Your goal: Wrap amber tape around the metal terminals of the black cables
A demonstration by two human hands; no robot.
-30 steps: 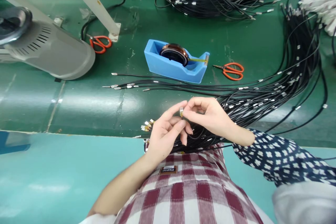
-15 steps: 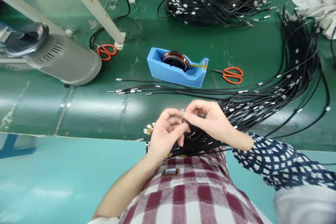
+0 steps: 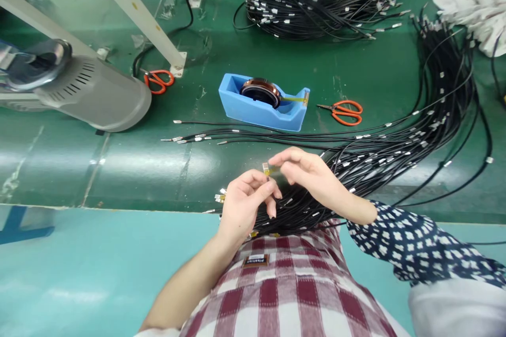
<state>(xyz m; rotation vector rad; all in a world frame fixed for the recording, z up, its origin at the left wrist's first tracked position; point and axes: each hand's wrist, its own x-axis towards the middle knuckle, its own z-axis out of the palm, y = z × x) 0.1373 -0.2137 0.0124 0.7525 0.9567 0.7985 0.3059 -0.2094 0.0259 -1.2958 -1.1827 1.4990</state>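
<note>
My left hand (image 3: pixel 245 197) pinches a black cable just below its end. A small metal connector (image 3: pixel 265 167) with yellowish tape around it sticks up from those fingers. A short strip of the tape (image 3: pixel 273 170) stands out to the right of the connector. My right hand (image 3: pixel 306 171) is just beside it, thumb and forefinger apart and slightly blurred, holding nothing I can see. Under both hands lies a thick bundle of black cables (image 3: pixel 371 166) with white labels, partly hidden by them. Several taped cable ends (image 3: pixel 220 197) poke out left of my left hand.
Behind the hands stands a blue tape dispenser (image 3: pixel 263 115) with an amber tape roll (image 3: pixel 261 92). Orange-handled scissors (image 3: pixel 348 112) lie right of it, another orange pair (image 3: pixel 158 81) left. A coiled cable bundle (image 3: pixel 316 5), white gloves (image 3: pixel 474 10) and a grey machine (image 3: pixel 103 92) surround the area.
My right hand has let go of the connector, and its fingers have spread. The connector has shifted slightly left in my left hand, and the tape strip now shows beside it.
</note>
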